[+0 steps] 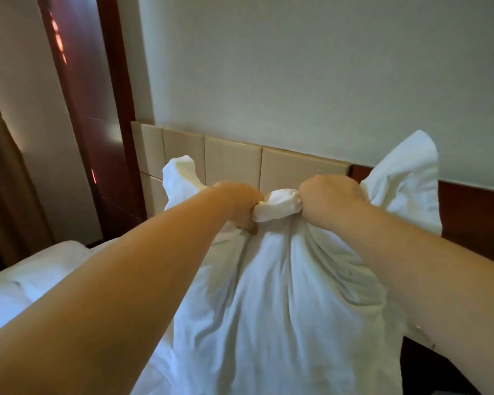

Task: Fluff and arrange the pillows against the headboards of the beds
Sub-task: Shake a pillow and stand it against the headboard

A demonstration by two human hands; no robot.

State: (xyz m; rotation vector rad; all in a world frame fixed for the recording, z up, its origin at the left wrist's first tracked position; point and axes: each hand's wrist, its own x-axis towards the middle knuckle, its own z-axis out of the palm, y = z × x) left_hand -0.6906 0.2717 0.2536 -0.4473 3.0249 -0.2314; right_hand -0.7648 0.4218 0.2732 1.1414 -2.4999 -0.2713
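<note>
With left hand [238, 202] and right hand [327, 198] fisted on its bunched top edge, pillow [274, 295] looks soft, light; corners [408, 163] likely give better shaking grip.

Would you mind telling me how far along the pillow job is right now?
Done: no pillow shows resting against the headboard yet. In hand: the left hand and right hand both grip the bunched top edge of the white pillow, holding it up before the headboard. Left: setting it against the headboard; whether the white bedding at lower left is finished, I cannot tell.
</note>
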